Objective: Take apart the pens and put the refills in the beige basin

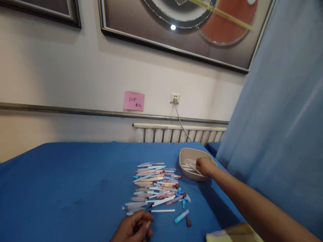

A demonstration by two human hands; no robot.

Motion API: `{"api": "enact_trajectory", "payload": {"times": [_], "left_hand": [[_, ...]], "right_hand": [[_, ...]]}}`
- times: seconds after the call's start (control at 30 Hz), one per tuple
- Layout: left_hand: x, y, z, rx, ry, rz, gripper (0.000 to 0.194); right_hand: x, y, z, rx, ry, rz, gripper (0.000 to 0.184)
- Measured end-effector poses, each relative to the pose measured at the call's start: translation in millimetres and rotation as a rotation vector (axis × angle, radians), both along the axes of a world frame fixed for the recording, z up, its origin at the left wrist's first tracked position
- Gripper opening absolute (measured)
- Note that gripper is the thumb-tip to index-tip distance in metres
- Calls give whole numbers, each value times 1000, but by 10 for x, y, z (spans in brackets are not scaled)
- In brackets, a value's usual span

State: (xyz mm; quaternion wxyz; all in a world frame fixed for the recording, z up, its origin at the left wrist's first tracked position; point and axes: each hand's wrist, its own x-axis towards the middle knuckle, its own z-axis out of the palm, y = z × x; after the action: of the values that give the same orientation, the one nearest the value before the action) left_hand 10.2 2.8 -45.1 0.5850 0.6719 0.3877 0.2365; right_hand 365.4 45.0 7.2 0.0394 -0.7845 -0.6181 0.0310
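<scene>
My right hand (205,166) reaches into a beige plastic basin (185,172), its fingers closed. Several slim pens and sticks lie inside; a white stick (193,167) slants just beside the fingers, and whether they grip it is not clear. Down at the bottom edge, my left hand (136,227) has its fingers curled together. Something small and dark shows between them, too hidden to name. Just above that hand, many pens and pen parts (153,188) lie in a loose stack of rows on the blue cloth. A white stick (163,211) lies nearest its fingertips.
A light-blue tube (181,216) and a brown piece (188,221) lie right of the pens. Yellow cloth (234,233) sits at the lower right. The blue-covered table (63,188) meets a wall with a radiator (174,132); a blue curtain (280,111) hangs to the right.
</scene>
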Motion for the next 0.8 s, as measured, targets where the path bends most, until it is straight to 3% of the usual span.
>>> {"api": "enact_trajectory", "payload": {"times": [0.1, 0.47, 0.57, 0.67, 0.8], "left_hand": [[3, -60, 70, 25, -28, 49, 34], [-99, -20, 126, 118, -69, 212, 24], [-104, 3, 153, 140, -62, 235, 26], [-85, 17, 173, 141, -51, 242, 29], [-70, 27, 186, 123, -31, 229, 35]], "right_hand": [[-103, -90, 52, 115, 48, 46, 18], [-728, -559, 47, 473, 431, 174, 25], [-575, -658, 83, 600, 517, 62, 29], [-180, -613, 156, 518, 406, -100, 28], [288, -413, 215, 409, 299, -168, 17]]}}
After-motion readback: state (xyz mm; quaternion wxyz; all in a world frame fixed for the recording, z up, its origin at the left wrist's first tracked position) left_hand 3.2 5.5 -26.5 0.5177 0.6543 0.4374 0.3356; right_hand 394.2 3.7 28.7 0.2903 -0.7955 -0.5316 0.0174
